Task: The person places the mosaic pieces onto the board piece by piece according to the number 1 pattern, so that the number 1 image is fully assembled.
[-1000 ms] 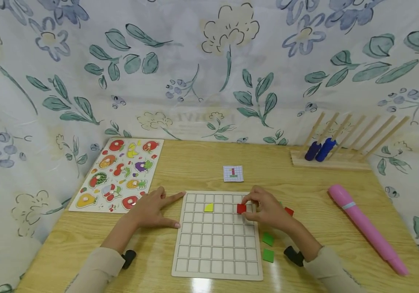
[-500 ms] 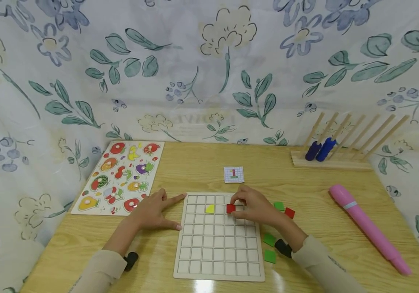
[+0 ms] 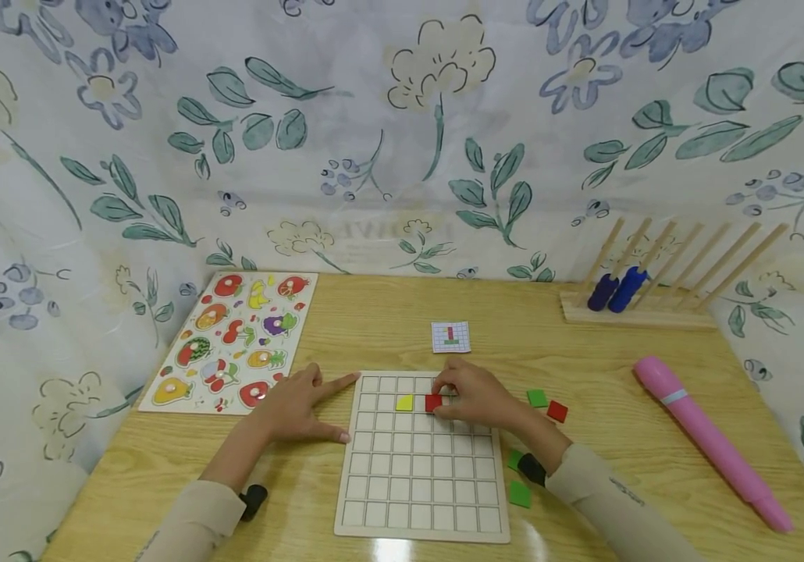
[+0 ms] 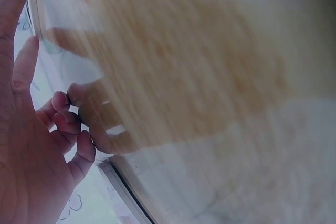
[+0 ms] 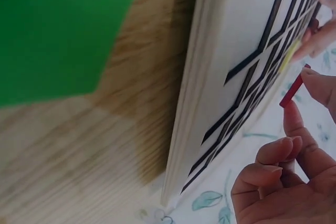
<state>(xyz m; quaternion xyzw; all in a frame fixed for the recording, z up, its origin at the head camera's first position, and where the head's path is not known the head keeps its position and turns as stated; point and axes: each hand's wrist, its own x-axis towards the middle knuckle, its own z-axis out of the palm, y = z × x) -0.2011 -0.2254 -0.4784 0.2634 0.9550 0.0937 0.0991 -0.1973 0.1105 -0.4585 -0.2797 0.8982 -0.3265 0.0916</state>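
From the head view, the person's right hand [image 3: 472,398] pinches a red tile [image 3: 433,403] between thumb and fingertips, over the grid board [image 3: 419,499] in its second row, just beside the yellow tile [image 3: 404,403] that lies in a cell there. The left hand [image 3: 297,406] rests flat on the table [image 3: 388,312] at the board's left edge, forefinger and thumb spread apart. Loose green and red tiles lie right of the board. At the left wrist, the left hand [image 4: 31,150] shows a straight forefinger and thumb with the other fingers curled, holding nothing. At the right wrist, the red tile [image 5: 293,88] sits edge-on between fingertips [image 5: 320,85], just above the grid board [image 5: 236,51].
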